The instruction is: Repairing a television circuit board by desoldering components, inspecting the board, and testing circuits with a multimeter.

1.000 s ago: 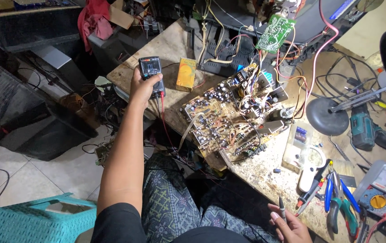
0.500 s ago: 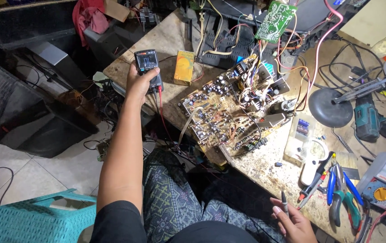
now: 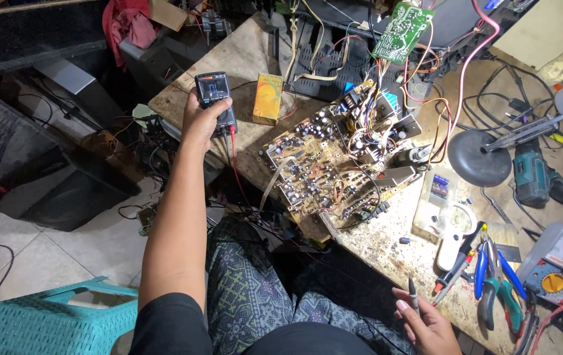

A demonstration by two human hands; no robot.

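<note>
My left hand (image 3: 201, 120) reaches out and grips a dark digital multimeter (image 3: 215, 97) lying on the worn workbench (image 3: 248, 49); red and black leads run down from it. Low at the bench's near edge, my right hand (image 3: 426, 322) holds a thin black test probe (image 3: 412, 294) upright between the fingers. Between the two hands lies a large brown circuit board (image 3: 334, 167) crowded with components and wires, overhanging the bench edge. A small yellow box (image 3: 268, 98) sits just right of the multimeter.
A green circuit board (image 3: 402, 31) hangs on wires at the back. Pliers with blue and green handles (image 3: 492, 276), an analogue meter (image 3: 557, 263), a teal drill (image 3: 530, 174) and a lamp base (image 3: 478, 158) crowd the right. A teal plastic stool (image 3: 51, 322) stands at lower left.
The view has shifted slightly. My left hand stays on the multimeter; my right hand has moved a little and now shows the probe upright more plainly.
</note>
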